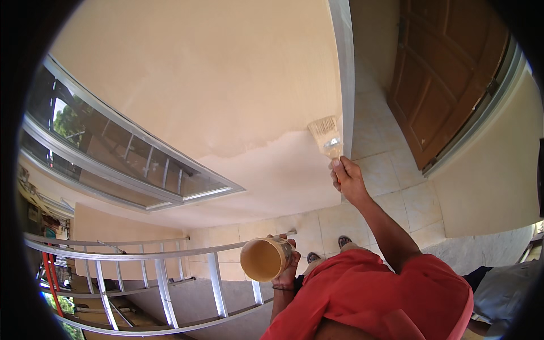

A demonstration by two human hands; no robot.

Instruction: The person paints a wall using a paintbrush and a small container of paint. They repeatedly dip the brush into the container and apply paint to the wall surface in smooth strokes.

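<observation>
My right hand (349, 178) grips the handle of a flat paintbrush (325, 132), whose paint-coated bristles touch the wall (204, 85) close to its right edge. Cream-coloured paint covers the upper wall; below a ragged, wet-looking line the surface is paler and pinkish. A grey corner trim (343, 76) runs just right of the brush. Down in front of my body, my left hand (289, 267) is wrapped around a cylindrical paint container (265, 259). Its mouth faces the camera and shows tan paint inside, with smears along the rim.
An aluminium stepladder (161, 280) stands at lower left, near the container. A metal-framed sliding window (140, 153) is set in the wall at left. Past the corner, a brown panelled door (446, 72) stands over a tiled floor (382, 174). Grey cloth (505, 293) shows at lower right.
</observation>
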